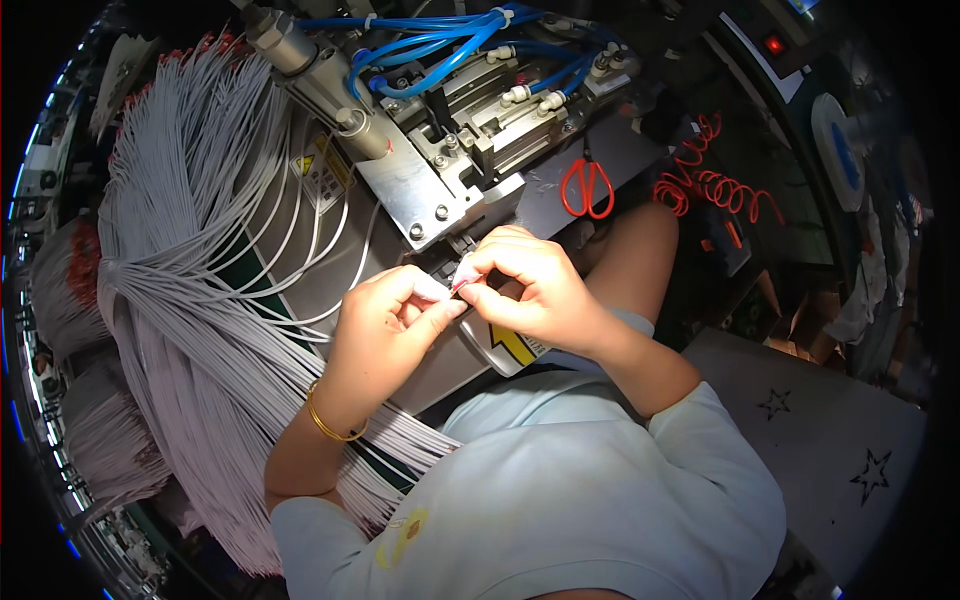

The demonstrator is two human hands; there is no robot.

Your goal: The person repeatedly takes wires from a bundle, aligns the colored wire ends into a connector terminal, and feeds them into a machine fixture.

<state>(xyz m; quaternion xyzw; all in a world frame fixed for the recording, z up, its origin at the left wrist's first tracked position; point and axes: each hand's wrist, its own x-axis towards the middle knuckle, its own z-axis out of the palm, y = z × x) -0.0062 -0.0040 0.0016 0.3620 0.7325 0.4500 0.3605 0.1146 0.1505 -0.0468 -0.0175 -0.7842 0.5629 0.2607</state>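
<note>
In front of the metal press machine (420, 200), my two hands meet fingertip to fingertip. My left hand (390, 325), with a gold bangle at its wrist, is closed in a pinch. My right hand (535, 288) pinches from the other side. Between the fingertips shows a thin wire end (460, 287), red and whitish; its finer details are too small to tell. A large bundle of grey cables (200, 270) spreads to the left of my left hand, and several strands curve toward the machine.
Blue air hoses (440, 60) run across the machine's top. Red-handled scissors (587, 188) lie right of it, near a coiled red hose (715, 185). More cable bundles (110, 430) stand at the far left. A grey board with star shapes (820, 430) is at the lower right.
</note>
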